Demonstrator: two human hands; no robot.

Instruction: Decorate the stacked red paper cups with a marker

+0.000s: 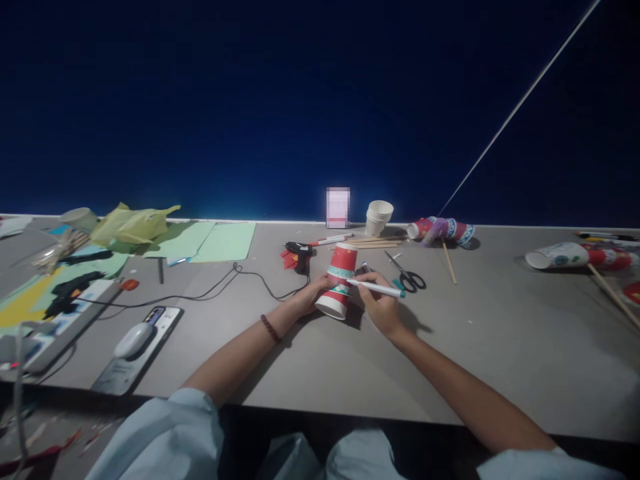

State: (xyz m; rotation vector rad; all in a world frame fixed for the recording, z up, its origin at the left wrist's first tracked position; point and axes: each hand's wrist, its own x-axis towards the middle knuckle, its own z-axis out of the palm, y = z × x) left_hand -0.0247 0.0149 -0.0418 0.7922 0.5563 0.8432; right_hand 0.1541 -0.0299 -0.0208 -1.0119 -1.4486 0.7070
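- L hand (315,297): grip clamped on the side of a joined cup pair (341,273), red w/ white & teal pattern; bead bracelet (270,328) on that wrist.
- Cup pair: 2 paper cups end to end, slightly tilted, btwn both hands, mid worktop (320,373); can't tell if its lower rim touches down.
- R hand (381,308): fingers closed round white marker (376,287), teal far end pointing R; tip at cups' side, contact too small to confirm.
- Behind cups: wooden sticks (375,241), stack of white cups (379,219) & a pixelated upright item (338,205).
- Just L of cups: black glue gun (300,257) on red bits (287,261); black cable (200,294) runs L twd power strip (75,320).
- R of R hand: scissors (411,281), blades apart; farther R, 2 decorated cup pcs w/ sticks, one nr back edge (456,231), other nr far R (565,255).
- Far L: yellow bag (133,225), pale green sheets (230,241), phone (163,325) w/ white rounded item (134,340) on top.
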